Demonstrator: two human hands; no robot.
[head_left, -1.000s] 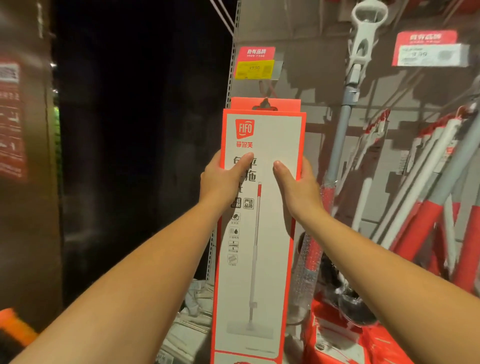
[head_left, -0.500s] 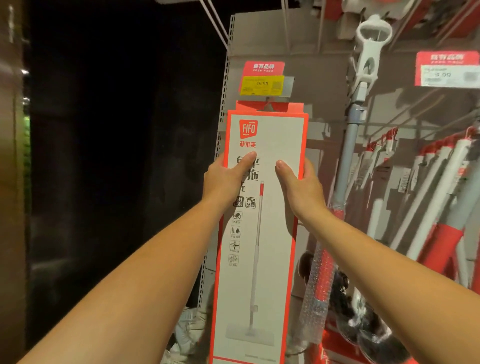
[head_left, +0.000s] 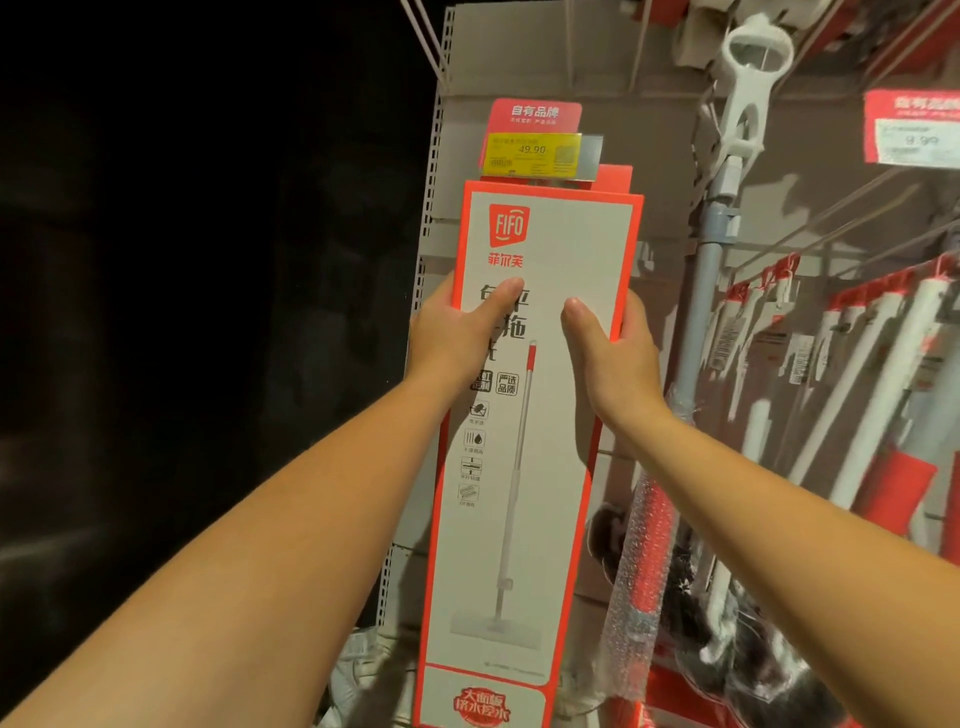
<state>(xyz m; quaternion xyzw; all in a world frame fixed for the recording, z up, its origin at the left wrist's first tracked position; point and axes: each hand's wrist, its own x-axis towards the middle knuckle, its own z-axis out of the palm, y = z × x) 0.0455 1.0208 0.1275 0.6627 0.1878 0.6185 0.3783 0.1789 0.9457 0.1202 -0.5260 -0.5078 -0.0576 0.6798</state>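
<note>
You have the tall box (head_left: 535, 467) upright straight below the yellow price tag (head_left: 530, 155), its top edge just under the tag. Your left hand (head_left: 452, 338) clamps the long edge below and left of the tag, and your right hand (head_left: 618, 358) clamps the opposite edge below and right of it. Each thumb lies flat across the printed front. The fingers wrap behind the box, out of sight.

The step looks like seating the box on the peg behind the tag, though the peg itself is hidden. Keep both hands level so the box stays square, and guide the red tab (head_left: 615, 179), which peeks out just below the tag's right end, by feel. Move it slowly, because thin card tears at a hang hole.

The box is smooth, stiff cardboard, flat and narrow, pale grey with an orange-red border. It will slide in a loose grip, so press with your thumbs.

Right of the tag stands a grey pole (head_left: 701, 312) that looks like metal, with crinkly bubble wrap (head_left: 644, 561) round its lower part. Further right hang glossy white and red handles (head_left: 883, 364). Below and left of the tag runs a perforated steel upright (head_left: 428, 208).
</note>
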